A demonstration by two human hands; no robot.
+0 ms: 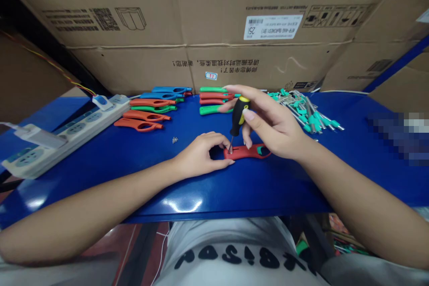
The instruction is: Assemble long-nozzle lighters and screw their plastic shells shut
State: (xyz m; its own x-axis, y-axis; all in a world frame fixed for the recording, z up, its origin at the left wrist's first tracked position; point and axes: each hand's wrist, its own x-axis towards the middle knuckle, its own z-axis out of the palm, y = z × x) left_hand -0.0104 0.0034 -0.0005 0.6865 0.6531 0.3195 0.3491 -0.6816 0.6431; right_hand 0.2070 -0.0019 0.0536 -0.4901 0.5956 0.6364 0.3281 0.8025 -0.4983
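My left hand (pixel 204 154) is closed on the end of a red lighter handle (pixel 246 152), pinching it between thumb and fingers against the blue table. A teal trigger shows in the handle's opening at its right end. In my right hand (pixel 275 125) is a small black and yellow screwdriver (pixel 238 116), held nearly upright with its tip on the left end of the handle. Whether a screw sits under the tip I cannot tell. A few tiny screws (pixel 174 140) lie on the table, left of my left hand.
Orange, blue and green lighter handles (pixel 142 115) lie in a row at the back left. Green and red handles (pixel 214 110) are behind my hands. Metal tubes with teal parts (pixel 311 114) are piled at right. A power strip (pixel 80 127) stands left; a cardboard box (pixel 201 22) walls the back.
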